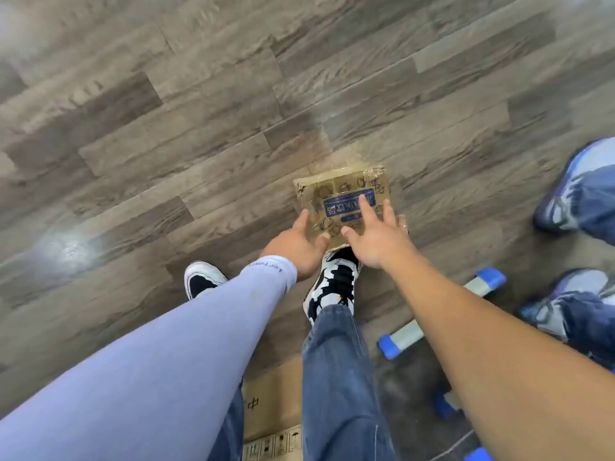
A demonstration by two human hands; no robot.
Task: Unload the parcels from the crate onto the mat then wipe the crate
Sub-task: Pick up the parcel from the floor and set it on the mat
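Parcel (342, 202): small brown cardboard box, taped, with a blue printed label and line drawings on its top face; lies over the wood-plank floor (166, 128), just ahead of the wearer's feet, whether resting on it or just above cannot be told. Left hand (299, 244): in a pale lilac sleeve (186, 331), fingers straight and spread, at the parcel's near left edge, thumb on the near edge. Right hand (376, 234): bare arm, fingers straight and spread wide, lying over the parcel's near right part; a ring shows on one finger. Neither hand curls round the box. Black-and-white sneakers (336, 284): below the hands, with blue jeans. Second cardboard box (273, 404): at the bottom edge, between the legs. Blue-capped grey bars (442, 311): right of the legs. Another person's blue shoes (572, 188): at the right edge.
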